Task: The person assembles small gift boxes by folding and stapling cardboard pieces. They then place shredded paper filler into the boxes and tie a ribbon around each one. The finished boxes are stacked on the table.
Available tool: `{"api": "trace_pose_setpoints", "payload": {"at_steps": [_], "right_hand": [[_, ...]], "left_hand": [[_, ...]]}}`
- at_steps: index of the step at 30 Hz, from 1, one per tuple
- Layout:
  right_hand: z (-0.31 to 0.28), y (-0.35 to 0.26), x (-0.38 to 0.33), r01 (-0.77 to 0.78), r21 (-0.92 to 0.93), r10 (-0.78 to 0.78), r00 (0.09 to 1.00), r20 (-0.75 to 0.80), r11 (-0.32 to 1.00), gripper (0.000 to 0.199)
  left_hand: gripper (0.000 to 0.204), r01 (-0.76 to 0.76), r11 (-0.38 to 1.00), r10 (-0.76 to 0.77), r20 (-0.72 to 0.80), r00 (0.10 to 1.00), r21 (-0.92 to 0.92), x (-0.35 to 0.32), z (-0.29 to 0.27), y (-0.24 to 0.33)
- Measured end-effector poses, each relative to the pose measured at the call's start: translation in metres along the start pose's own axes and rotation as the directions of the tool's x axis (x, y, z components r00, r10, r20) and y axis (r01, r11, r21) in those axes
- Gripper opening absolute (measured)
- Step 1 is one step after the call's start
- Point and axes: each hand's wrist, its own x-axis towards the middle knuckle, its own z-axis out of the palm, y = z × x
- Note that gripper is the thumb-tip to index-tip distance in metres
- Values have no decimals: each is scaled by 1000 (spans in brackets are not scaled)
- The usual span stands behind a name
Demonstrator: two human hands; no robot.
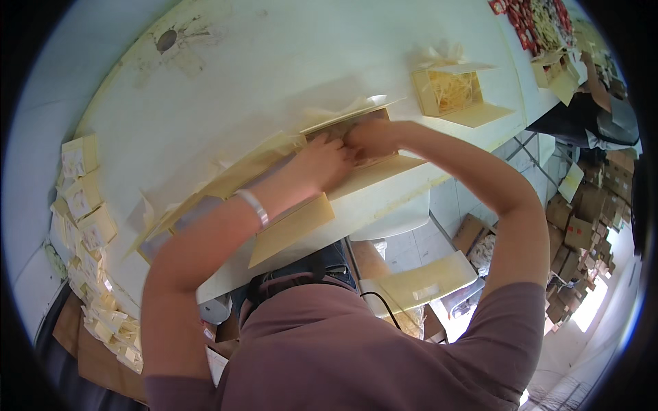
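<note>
Both my hands are inside an open cream cardboard box (373, 175) at the middle of the white table. My left hand (329, 161), with a pale band round the wrist, reaches in with its fingers curled together. Against it, my right hand (373, 137) points down into the box, its fingers bent and partly hidden. What they grip, if anything, cannot be made out. A little pale shredded filler shows beside my right hand. Left of this box, partly behind my left forearm, stand more open cream boxes (295, 226) in a row, their flaps spread.
Farther right on the table (274, 65) stands an open box (439, 92) with shredded filler. Many small cream packets (96, 226) are heaped at the left. At the far right, a person (600, 103) works by another box and red packets (524, 27). Chairs (421, 284) and stacked cartons (582, 226) stand below.
</note>
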Motion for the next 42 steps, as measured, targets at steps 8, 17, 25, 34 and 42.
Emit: {"api": "trace_pose_setpoints", "payload": {"at_steps": [8,17,25,34,42], "right_hand": [[7,17,-24,19,-68,-25,996,-88,997,30],[-8,-14,-11,-91,-295,137,981,140,951,28],[-34,-16,-68,21,84,5,957,-291,996,36],[27,-57,-100,-128,-313,-69,833,-549,941,13],[29,12,-137,-310,-194,62,656,-752,931,13]], "left_hand": [[19,306,949,-315,311,897,77,15,8,-1],[20,103,964,-117,41,992,247,17,23,-2],[25,221,972,-229,100,968,83,-1,-21,14],[35,241,906,-323,-200,925,-348,-103,-93,45],[26,429,887,-454,-153,878,-172,-171,-36,90]]}}
